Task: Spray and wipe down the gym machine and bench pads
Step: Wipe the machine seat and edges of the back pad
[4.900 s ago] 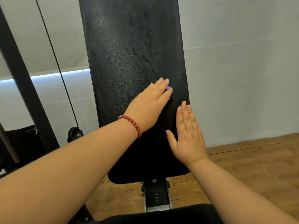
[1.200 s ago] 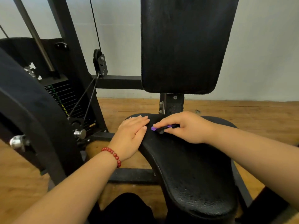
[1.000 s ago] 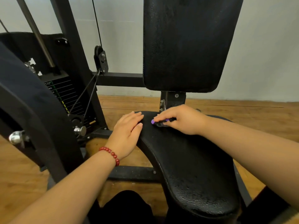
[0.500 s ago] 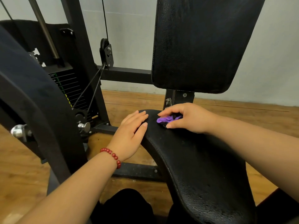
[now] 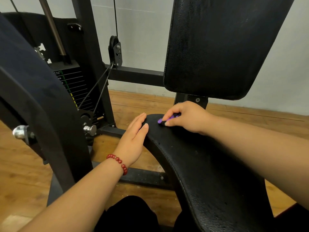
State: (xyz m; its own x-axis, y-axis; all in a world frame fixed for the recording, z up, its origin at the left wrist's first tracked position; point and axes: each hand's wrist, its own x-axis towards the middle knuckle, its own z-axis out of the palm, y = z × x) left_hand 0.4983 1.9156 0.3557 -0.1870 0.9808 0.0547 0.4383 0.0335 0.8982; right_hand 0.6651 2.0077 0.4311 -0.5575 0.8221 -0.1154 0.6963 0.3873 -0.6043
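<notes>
Midway, by the look of it: the right hand (image 5: 187, 118), fingers curled round a purple cloth (image 5: 160, 121), wipes the far end of the seat pad (image 5: 209, 173). The left hand (image 5: 133, 136) rests flat, fingers straight, on its left edge. The near stretch apparently awaits wiping.

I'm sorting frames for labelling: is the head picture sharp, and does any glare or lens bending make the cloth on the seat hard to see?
Head view: fairly sharp, pebbled grain readable on the seat pad; wide-angle bending tilts the back pad and frame post; faint sheen, no harsh glare; the purple cloth is mostly covered by the right hand.
</notes>
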